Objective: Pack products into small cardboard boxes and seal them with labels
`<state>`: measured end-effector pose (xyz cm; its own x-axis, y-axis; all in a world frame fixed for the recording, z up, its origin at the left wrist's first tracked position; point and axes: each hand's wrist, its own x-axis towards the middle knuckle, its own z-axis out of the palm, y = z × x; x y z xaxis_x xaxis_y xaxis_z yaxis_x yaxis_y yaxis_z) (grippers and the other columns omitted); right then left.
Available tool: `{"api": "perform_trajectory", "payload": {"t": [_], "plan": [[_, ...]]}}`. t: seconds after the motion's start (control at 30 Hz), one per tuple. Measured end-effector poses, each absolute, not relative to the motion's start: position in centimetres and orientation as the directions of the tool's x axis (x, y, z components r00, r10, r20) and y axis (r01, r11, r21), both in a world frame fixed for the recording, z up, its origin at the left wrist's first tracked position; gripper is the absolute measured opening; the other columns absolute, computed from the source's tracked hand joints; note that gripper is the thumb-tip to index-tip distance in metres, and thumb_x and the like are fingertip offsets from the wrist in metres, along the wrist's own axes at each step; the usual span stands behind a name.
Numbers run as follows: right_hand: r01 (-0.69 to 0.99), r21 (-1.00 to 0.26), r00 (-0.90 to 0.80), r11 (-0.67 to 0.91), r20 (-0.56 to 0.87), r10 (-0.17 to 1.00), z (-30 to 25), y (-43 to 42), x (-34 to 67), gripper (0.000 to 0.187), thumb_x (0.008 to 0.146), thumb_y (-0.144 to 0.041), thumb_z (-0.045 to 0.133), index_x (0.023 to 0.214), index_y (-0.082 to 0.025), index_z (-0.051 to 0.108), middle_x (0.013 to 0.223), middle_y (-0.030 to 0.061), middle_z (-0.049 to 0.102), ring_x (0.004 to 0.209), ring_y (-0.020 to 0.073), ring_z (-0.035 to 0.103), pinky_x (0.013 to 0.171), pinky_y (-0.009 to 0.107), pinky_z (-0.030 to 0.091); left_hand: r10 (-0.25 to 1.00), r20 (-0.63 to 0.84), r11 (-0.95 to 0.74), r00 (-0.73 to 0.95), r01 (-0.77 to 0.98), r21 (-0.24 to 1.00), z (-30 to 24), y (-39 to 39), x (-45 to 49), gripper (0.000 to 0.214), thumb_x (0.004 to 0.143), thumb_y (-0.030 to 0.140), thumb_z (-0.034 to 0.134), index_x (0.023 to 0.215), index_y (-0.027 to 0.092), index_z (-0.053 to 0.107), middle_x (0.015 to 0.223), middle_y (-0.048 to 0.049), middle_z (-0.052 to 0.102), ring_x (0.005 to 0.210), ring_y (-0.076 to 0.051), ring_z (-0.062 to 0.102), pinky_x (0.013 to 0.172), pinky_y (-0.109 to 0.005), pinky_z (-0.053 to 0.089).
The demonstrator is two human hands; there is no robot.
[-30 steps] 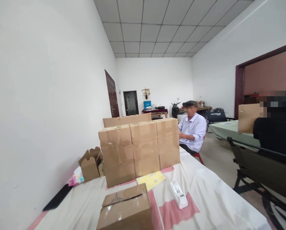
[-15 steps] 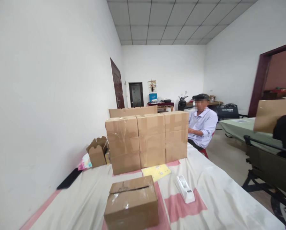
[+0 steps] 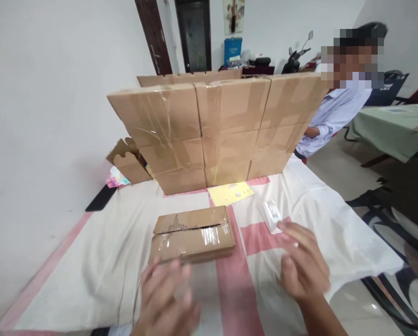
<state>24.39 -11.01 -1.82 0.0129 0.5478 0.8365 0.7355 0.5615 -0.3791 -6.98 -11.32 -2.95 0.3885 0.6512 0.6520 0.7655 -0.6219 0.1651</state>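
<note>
A closed cardboard box (image 3: pixel 191 238) with clear tape and dark pen marks on its top lies on the cloth in front of me. My left hand (image 3: pixel 169 294) is at its near edge, blurred, with loosely spread fingers and nothing visible in them; whether it touches the box I cannot tell. To the right, a white tape dispenser (image 3: pixel 271 218) stands on a pink patch of the cloth. My right hand (image 3: pixel 305 261) hovers at its near end, fingers apart and slightly bent, holding nothing visible. Its fingertips overlap the dispenser's edge in view.
Stacked taped cartons (image 3: pixel 228 130) form a wall across the table, with a yellow sheet (image 3: pixel 232 193) before them. An open cardboard box (image 3: pixel 130 163) and a black flat object (image 3: pixel 101 198) are at left. A person in a light shirt (image 3: pixel 345 112) sits behind the cartons at right.
Both my hands have come into view from below, the right reaching toward the tape dispenser. The view has tilted down and moved closer to the table.
</note>
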Motion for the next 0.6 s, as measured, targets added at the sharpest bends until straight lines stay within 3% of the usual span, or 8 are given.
{"api": "perform_trajectory", "payload": {"t": [0.07,0.13,0.27,0.37,0.47,0.5,0.57,0.6], "plan": [[0.779,-0.359,0.055,0.514,0.856,0.514,-3.8,-8.4,26.1,0.026,0.094,-0.018,0.062,0.115,-0.031,0.069,0.114,0.0090,0.070,0.107,0.0307,0.068,0.090,0.051,0.056,0.611,0.696,-0.622,0.377,0.773,0.127,-3.2,-9.6,-6.0,0.069,0.092,0.037,0.069,0.155,0.028,0.042,0.137,-0.0128,0.067,0.134,-0.032,0.057,0.117,-0.060,0.038],[0.824,-0.429,0.164,0.370,0.806,0.569,-5.9,-6.3,28.2,0.022,0.093,-0.018,0.061,0.110,-0.027,0.071,0.112,0.0106,0.071,0.109,0.0320,0.066,0.093,0.053,0.053,0.603,0.686,-0.597,0.407,0.800,0.050,-3.1,-7.6,-5.2,0.065,0.090,0.038,0.071,0.150,0.026,0.049,0.138,-0.0127,0.068,0.133,-0.032,0.059,0.125,-0.056,0.028],[0.694,-0.715,0.418,0.086,0.497,0.760,-9.3,-4.5,31.5,0.020,0.095,-0.033,0.056,0.101,-0.021,0.072,0.109,0.0114,0.071,0.108,0.0304,0.065,0.092,0.049,0.052,0.652,0.556,-0.592,0.515,0.804,-0.051,-1.9,-4.7,-4.3,0.046,0.093,0.038,0.066,0.137,0.027,0.063,0.145,-0.0098,0.065,0.134,-0.032,0.059,0.128,-0.056,0.017],[0.525,-0.851,0.480,-0.022,0.274,0.833,-10.7,-4.6,32.2,0.024,0.094,-0.038,0.055,0.096,-0.020,0.072,0.103,0.0094,0.071,0.097,0.0264,0.067,0.083,0.040,0.053,0.569,0.611,-0.670,0.550,0.741,-0.043,-1.4,-4.8,-2.7,0.041,0.089,0.030,0.068,0.130,0.024,0.066,0.135,-0.0109,0.070,0.132,-0.032,0.061,0.125,-0.057,0.025],[0.422,-0.903,0.504,-0.082,0.159,0.849,-11.2,-4.9,32.1,0.026,0.094,-0.041,0.056,0.092,-0.020,0.072,0.097,0.0080,0.071,0.091,0.0244,0.066,0.079,0.037,0.050,0.328,0.757,-0.890,0.565,0.453,0.047,-2.9,-6.4,1.7,0.023,0.087,0.021,0.065,0.108,0.028,0.072,0.104,-0.0024,0.078,0.109,-0.021,0.070,0.108,-0.041,0.047],[0.404,-0.911,0.508,-0.085,0.146,0.849,-11.2,-4.9,32.1,0.027,0.093,-0.041,0.056,0.090,-0.020,0.072,0.096,0.0077,0.071,0.091,0.0241,0.065,0.080,0.036,0.049,0.289,0.722,-0.942,0.629,0.320,0.099,-4.0,-6.9,3.8,0.020,0.088,0.023,0.063,0.105,0.030,0.071,0.099,-0.0001,0.077,0.101,-0.018,0.070,0.098,-0.035,0.052],[0.384,-0.920,0.504,-0.084,0.133,0.854,-10.9,-4.8,32.3,0.028,0.093,-0.042,0.056,0.084,-0.020,0.072,0.095,0.0072,0.070,0.092,0.0237,0.065,0.083,0.036,0.048,0.287,0.619,-0.958,0.731,0.222,0.183,-6.7,-7.2,8.5,0.029,0.091,0.029,0.061,0.119,0.028,0.069,0.094,-0.0025,0.074,0.084,-0.017,0.068,0.077,-0.031,0.053],[0.375,-0.923,0.495,-0.092,0.115,0.861,-10.6,-4.8,32.5,0.029,0.092,-0.042,0.056,0.082,-0.021,0.073,0.095,0.0069,0.069,0.093,0.0235,0.064,0.084,0.036,0.047,0.372,0.546,-0.928,0.751,0.279,0.248,-8.1,-6.9,10.8,0.037,0.093,0.033,0.059,0.128,0.025,0.065,0.093,-0.0045,0.072,0.081,-0.019,0.066,0.073,-0.033,0.052]]}}
